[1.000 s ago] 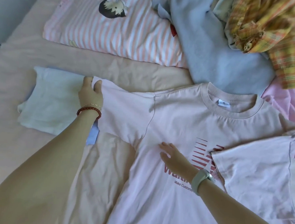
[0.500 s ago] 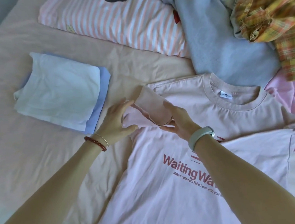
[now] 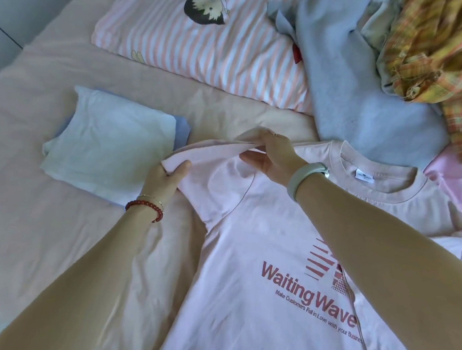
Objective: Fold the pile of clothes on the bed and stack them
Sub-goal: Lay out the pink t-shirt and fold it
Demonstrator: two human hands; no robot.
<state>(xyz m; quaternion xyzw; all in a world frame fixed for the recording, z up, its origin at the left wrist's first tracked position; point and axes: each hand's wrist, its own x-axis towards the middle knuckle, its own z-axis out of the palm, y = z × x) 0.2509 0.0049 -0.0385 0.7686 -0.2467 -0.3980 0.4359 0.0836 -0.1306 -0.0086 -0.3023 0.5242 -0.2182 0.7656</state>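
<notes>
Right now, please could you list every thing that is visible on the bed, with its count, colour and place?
pink T-shirt: one, pale pink with red print, spread flat at centre and right; its sleeve is lifted.
folded stack: one, white piece on top of blue piece, left of the T-shirt.
striped pillow: one, pink and white with cartoon figure, top centre.
grey garment: one, blue-grey, unfolded, top right.
plaid garment: one, yellow-orange, crumpled, top right corner.
bed sheet: one, beige-pink, under everything.
left hand: one, red bead bracelet, grips the sleeve end.
right hand: one, pale wristband, holds the sleeve near the shoulder.
</notes>
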